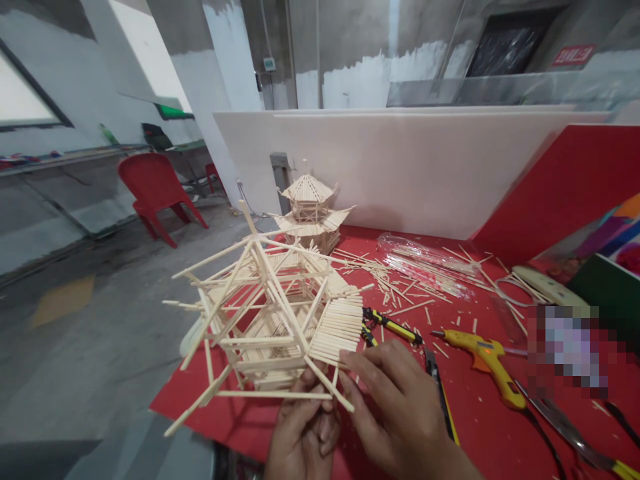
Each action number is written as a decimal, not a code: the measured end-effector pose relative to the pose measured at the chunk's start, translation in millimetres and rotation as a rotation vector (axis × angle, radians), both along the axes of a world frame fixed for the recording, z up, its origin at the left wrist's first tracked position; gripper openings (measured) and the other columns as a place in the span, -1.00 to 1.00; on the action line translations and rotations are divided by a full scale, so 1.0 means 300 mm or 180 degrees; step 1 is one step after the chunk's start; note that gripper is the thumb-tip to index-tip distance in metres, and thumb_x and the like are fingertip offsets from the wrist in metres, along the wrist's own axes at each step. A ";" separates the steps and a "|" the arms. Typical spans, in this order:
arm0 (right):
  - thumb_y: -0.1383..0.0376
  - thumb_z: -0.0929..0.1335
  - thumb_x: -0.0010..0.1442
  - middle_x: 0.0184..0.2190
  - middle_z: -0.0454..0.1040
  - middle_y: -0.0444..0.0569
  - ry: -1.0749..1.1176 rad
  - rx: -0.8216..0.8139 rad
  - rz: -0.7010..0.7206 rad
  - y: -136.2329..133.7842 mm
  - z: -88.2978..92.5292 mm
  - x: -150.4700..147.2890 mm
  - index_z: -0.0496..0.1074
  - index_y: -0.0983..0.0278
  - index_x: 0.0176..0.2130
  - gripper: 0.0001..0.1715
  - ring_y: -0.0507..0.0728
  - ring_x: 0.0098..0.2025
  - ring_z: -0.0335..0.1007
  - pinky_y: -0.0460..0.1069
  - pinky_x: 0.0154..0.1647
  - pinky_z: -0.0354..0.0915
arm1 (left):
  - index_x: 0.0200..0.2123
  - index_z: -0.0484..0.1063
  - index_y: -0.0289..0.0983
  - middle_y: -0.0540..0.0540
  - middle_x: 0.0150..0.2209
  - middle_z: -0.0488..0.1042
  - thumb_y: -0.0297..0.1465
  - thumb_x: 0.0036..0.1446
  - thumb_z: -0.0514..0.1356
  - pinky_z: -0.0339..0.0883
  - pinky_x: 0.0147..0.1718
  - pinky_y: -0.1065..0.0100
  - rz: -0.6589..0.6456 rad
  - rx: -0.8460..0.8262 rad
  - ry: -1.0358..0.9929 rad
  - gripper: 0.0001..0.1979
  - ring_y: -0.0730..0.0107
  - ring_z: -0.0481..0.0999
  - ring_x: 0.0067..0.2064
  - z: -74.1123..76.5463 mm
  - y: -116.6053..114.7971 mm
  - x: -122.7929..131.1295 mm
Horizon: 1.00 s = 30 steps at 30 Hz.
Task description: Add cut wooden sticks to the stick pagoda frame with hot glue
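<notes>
A pavilion model of thin wooden sticks (280,293) stands before me, its roof frame partly open. On its right side, a roof panel (337,327) is covered with sticks laid side by side. My left hand (305,427) is closed under the near corner, its fingers gripping the lower frame of the model. At the panel's lower edge, my right hand (400,400) has thumb and forefinger around a short wooden stick (333,364) beside the corner rafter. Part of that stick is hidden by the fingers.
Behind stands a finished-looking stick pagoda (310,210). Loose sticks (385,273) and a plastic pack of sticks (425,263) lie on the red table (240,427). To the right are yellow-black pliers (395,327), a utility knife (440,393) and a yellow glue gun (483,353) with its cord.
</notes>
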State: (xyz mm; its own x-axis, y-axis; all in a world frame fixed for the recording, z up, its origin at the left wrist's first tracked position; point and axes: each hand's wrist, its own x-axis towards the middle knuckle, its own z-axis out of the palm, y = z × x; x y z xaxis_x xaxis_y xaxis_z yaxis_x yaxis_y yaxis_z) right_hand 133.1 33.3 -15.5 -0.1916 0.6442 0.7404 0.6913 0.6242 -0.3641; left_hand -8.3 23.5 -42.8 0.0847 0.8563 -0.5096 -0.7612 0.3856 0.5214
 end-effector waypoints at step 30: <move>0.53 0.37 0.15 -0.38 0.41 0.01 0.0055 0.0025 -0.0010 -0.012 -0.029 0.025 0.44 0.34 -0.03 -0.64 0.08 -0.36 0.23 -0.01 -0.39 0.22 | -0.38 0.52 -0.29 0.08 -0.65 0.42 -0.41 -0.44 0.53 -0.02 -0.72 0.57 0.0064 -0.0079 0.0021 -0.57 0.67 0.18 -0.71 0.008 0.006 0.000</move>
